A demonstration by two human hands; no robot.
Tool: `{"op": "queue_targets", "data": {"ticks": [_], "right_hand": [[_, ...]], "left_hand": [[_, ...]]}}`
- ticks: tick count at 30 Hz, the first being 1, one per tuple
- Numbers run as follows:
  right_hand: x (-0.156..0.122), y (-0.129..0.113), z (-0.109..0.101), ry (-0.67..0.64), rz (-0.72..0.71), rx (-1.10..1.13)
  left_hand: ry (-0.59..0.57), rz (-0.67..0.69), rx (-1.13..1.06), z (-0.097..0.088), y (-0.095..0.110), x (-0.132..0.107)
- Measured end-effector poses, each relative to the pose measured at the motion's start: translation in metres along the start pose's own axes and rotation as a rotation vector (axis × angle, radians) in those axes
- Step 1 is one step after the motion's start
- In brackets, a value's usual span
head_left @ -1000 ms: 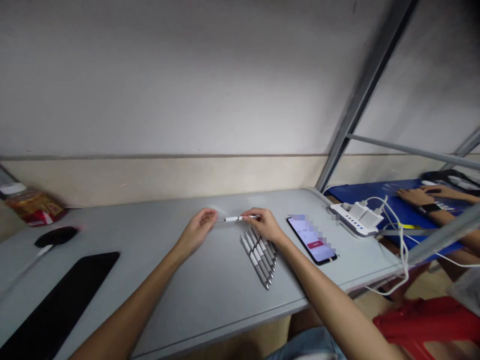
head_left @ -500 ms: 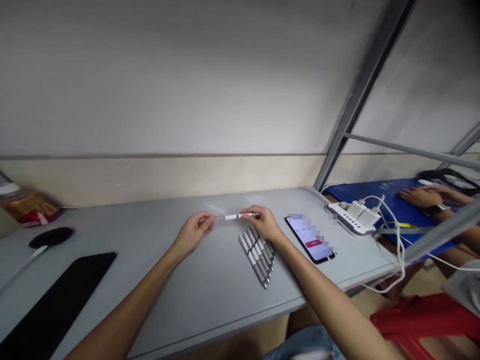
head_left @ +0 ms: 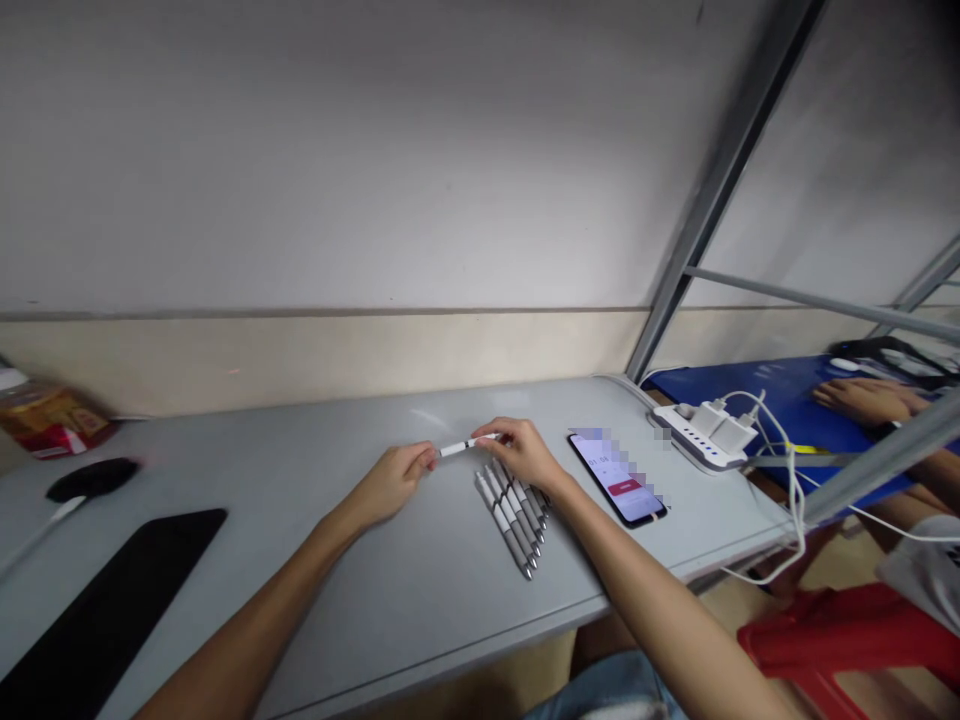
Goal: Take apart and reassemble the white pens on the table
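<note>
Between my two hands a white pen with a dark band is held above the desk. My left hand is closed round its left end, so that end is hidden. The fingertips of my right hand pinch the other end, near the band. Just below my right hand several white-and-grey pens lie side by side in a slanted row, their silver tips toward the front edge. Part of that row is covered by my right hand and wrist.
A phone lies right of the pens, beside a power strip with white plugs and cables. At left are a black mat, a dark round object with a cable, and a jar. Another person's hands rest on a blue surface.
My left hand's grip has moved along, covering the grey part of the pen that showed before. The pen now tilts, its right end higher. The row of pens is unchanged.
</note>
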State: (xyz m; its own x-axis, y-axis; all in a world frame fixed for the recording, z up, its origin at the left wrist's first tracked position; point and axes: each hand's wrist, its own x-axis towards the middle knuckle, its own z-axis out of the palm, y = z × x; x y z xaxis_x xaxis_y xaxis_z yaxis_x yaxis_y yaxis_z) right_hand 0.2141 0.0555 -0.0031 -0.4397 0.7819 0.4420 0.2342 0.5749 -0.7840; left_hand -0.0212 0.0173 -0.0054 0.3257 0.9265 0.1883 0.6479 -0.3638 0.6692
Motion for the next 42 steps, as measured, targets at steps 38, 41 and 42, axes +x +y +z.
{"op": "queue_targets", "data": {"ticks": [38,41,42], "right_hand": [[0.006,0.004,-0.018,0.139,0.333,1.419],[0.006,0.004,-0.017,0.133,0.327,1.411],[0.006,0.004,-0.017,0.138,0.326,1.408]], "left_hand": [[-0.105,0.359,0.337,0.028,0.026,-0.005],[-0.104,0.362,0.352,0.029,0.026,-0.005],[-0.103,0.361,0.355,0.029,0.026,-0.006]]}}
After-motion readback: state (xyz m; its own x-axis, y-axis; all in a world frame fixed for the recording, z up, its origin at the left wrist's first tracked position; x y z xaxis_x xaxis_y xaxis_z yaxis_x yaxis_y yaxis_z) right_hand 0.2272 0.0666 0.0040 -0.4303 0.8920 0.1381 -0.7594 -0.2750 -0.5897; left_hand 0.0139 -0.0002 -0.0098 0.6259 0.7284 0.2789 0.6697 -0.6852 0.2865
